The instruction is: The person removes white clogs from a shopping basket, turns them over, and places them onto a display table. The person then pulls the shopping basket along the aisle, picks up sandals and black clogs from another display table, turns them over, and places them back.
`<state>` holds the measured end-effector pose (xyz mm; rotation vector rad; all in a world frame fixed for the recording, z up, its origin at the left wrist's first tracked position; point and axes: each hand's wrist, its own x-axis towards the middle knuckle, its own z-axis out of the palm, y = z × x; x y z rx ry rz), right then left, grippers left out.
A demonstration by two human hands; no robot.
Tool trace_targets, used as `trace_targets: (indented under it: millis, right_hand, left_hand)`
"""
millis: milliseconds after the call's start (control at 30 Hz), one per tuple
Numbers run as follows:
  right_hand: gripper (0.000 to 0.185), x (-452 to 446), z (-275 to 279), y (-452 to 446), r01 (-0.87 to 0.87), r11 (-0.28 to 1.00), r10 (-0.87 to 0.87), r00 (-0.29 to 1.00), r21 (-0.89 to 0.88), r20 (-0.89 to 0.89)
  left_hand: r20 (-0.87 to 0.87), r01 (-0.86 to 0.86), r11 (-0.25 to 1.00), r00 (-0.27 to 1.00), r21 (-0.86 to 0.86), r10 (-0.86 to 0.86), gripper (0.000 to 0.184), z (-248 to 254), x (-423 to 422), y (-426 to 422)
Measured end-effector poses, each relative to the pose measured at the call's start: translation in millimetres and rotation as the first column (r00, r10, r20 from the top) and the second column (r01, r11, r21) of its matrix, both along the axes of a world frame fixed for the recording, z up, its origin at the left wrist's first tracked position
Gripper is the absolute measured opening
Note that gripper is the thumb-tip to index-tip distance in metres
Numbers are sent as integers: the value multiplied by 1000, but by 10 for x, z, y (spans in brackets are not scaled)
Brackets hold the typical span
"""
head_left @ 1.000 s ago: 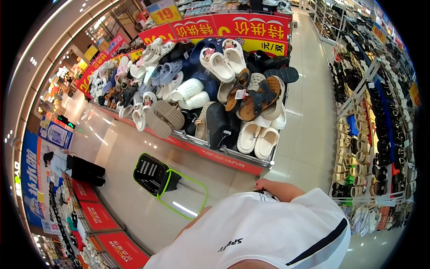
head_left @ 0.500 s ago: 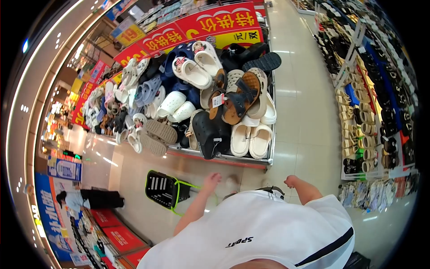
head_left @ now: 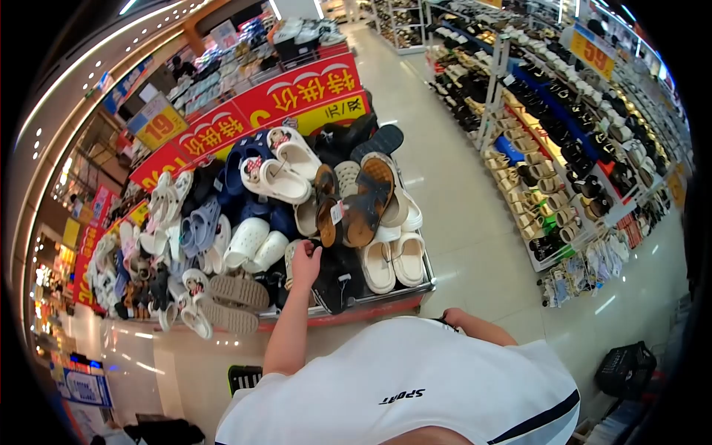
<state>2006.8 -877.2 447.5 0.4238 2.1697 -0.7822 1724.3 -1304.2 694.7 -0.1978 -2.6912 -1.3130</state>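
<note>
I can't tell if the left hand [head_left: 305, 265], among clogs [head_left: 247, 243] apparently heaped for browsing, or the right hand [head_left: 455, 318] pinches anything

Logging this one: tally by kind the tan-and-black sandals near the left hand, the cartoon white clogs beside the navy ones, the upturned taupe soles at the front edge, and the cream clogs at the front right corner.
Tan-and-black sandals: 2
Cartoon white clogs: 2
Upturned taupe soles: 2
Cream corner clogs: 2
Total: 8
</note>
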Motion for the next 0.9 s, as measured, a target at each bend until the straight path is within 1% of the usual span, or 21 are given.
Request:
trace_targets:
  millis: [33, 100, 167, 200, 300, 333, 367, 400, 433, 500, 533, 633, 667, 733, 767, 800, 833, 900]
  right_hand:
    - [38, 47, 28, -78, 1, 1000, 0, 1000, 21, -32]
    - [41, 144, -2, -167, 52, 998, -52, 998, 20, -24]
    - [45, 247, -127, -217, 90, 996, -90, 996, 1, -7]
    - [44, 289, -32, -296, 120, 993, -121, 993, 18, 17]
    - [46, 458, -21, -458, 212, 977, -212, 977, 10, 37]
    - [45, 541, -114, -489, 170, 985, -168, 985, 41, -35]
    - [43, 609, -210, -535, 130, 989, -122, 986, 75, -110]
    - [41, 652, -268, -546, 95, 989, -72, 980, 113, -187]
    - [41, 684, -224, -568, 142, 982, -119, 977, 127, -175]
    - [41, 793, -120, -661, 236, 960, -215, 965, 149, -148]
    - [40, 838, -57, -671, 267, 950, -251, 961, 162, -113]
    - [40, 998, 15, -660, 365, 921, -358, 931, 135, -76]
    - [39, 1035, 12, -659, 380, 916, -375, 925, 131, -64]
    - [38, 1097, -10, -585, 410, 903, -408, 912, 127, -42]
    - [38, 1117, -27, -551, 382, 914, -374, 924, 133, -84]
    - [37, 1169, -164, -483, 353, 925, -337, 933, 142, -125]
    - [37, 1192, -185, -415, 319, 935, -294, 941, 155, -164]
    - [37, 1213, -123, -284, 325, 937, -309, 942, 128, -134]
  left_hand:
    - [57, 3, 999, 998, -45, -1, 48, 75, -99, -12]
    - [142, 59, 991, 989, -116, -43, 60, 159, -308, -29]
    - [165, 132, 976, 981, -173, -103, 68, 267, -480, 14]
    - [183, 166, 965, 975, -204, -129, 72, 292, -557, 22]
    - [310, 275, 959, 919, -63, -243, 73, 180, -839, 74]
    - [389, 275, 959, 877, 73, -282, 69, 211, -878, 96]
    - [415, 247, 961, 866, 128, -278, 68, 106, -990, 105]
    - [490, 252, 953, 817, 169, -303, 68, 135, -1044, 124]
    - [559, 254, 944, 761, 209, -329, 67, 194, -1079, 153]
    - [623, 146, 874, 648, 464, -438, 58, 323, -1080, 173]
    - [638, -23, 759, 559, 651, -531, 42, 456, -999, 198]
    - [553, -142, 594, 580, 792, -598, 43, 497, -897, 227]
    - [533, -165, 554, 583, 816, -612, 46, 510, -862, 234]
    - [486, -173, 501, 633, 848, -603, 45, 494, -766, 246]
    - [460, -176, 471, 657, 864, -597, 44, 489, -715, 274]
    - [442, -175, 458, 687, 871, -577, 44, 538, -637, 309]
    - [398, -135, 441, 705, 888, -587, 46, 608, -548, 359]
    - [311, -57, 406, 741, 912, -594, 48, 787, -359, 455]
